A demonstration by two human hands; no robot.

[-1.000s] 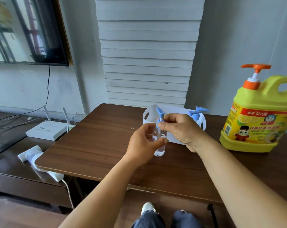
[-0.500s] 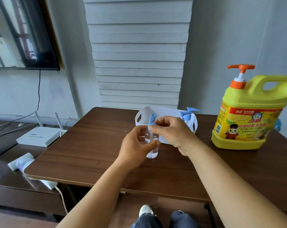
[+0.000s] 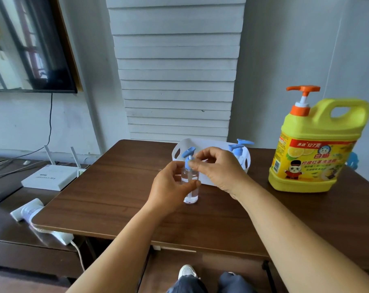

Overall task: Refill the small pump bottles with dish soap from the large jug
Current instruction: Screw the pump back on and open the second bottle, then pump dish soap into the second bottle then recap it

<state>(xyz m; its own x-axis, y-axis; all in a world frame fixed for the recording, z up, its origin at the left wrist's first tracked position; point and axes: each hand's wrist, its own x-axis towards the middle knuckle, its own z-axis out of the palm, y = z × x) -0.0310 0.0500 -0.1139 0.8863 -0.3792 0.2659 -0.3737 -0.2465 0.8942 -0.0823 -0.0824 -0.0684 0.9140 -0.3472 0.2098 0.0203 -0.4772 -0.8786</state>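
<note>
So, count first: one small clear bottle (image 3: 191, 188) in my grip, two more blue pump heads (image 3: 239, 145) poking up out of the white basket (image 3: 202, 144) just behind my hands, and one big yellow jug (image 3: 314, 149) with an orange pump, well off to the right of my grip. I can't really see the bottles under those two basket pumps, so I'm only counting tops there.

The bottle stands upright on the brown table (image 3: 116, 199). My left hand (image 3: 171, 190) wraps its body from the left side, fingers curled round the clear part, thumb across the front. My right hand (image 3: 216, 169) comes in from the right and above, pinching the blue collar of its pump (image 3: 189, 154) between thumb and forefinger, the other fingers arched over loosely. The nozzle sticks out to the upper left, just past my right fingertips. Both forearms reach in from the bottom, the right one crossing lower right.

Off to the far left of my grip, on a lower cabinet, there's one white router (image 3: 49, 177) and one power strip (image 3: 59, 236).
</note>
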